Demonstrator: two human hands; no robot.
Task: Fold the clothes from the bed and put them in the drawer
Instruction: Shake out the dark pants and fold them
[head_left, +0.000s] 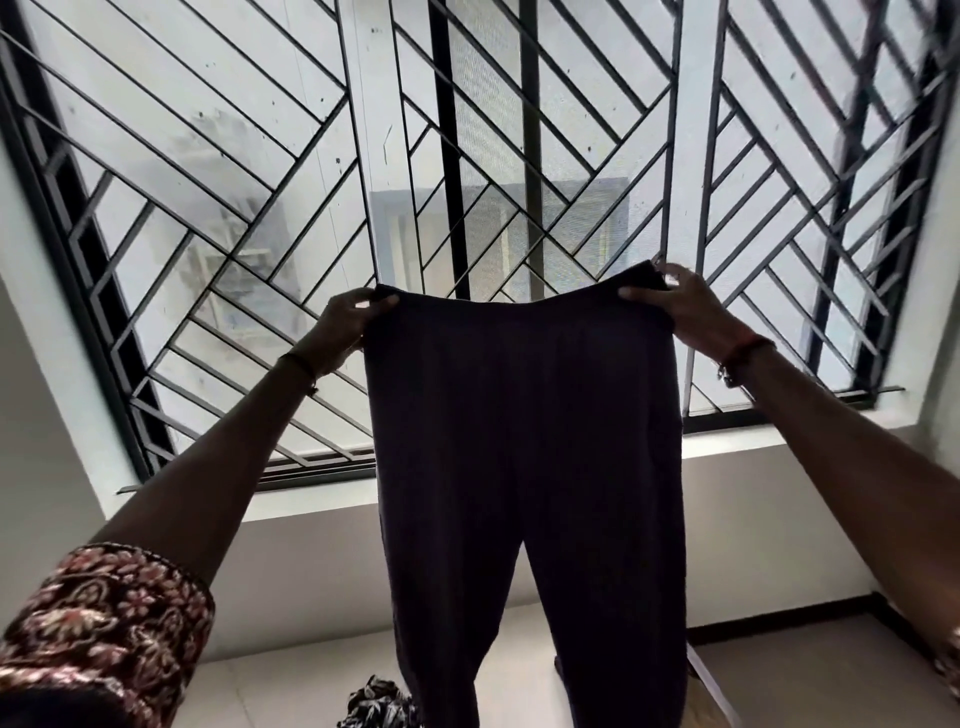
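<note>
Grilled window (249, 156) behind dark trousers (524, 441)

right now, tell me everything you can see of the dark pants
The pants are dark, purplish-black, in a soft plain cloth. They hang unfolded and upright, waistband on top, both legs dropping out of view below. The left hand pinches one waistband corner and the right hand the other, stretching it flat in front of the barred window.
</note>
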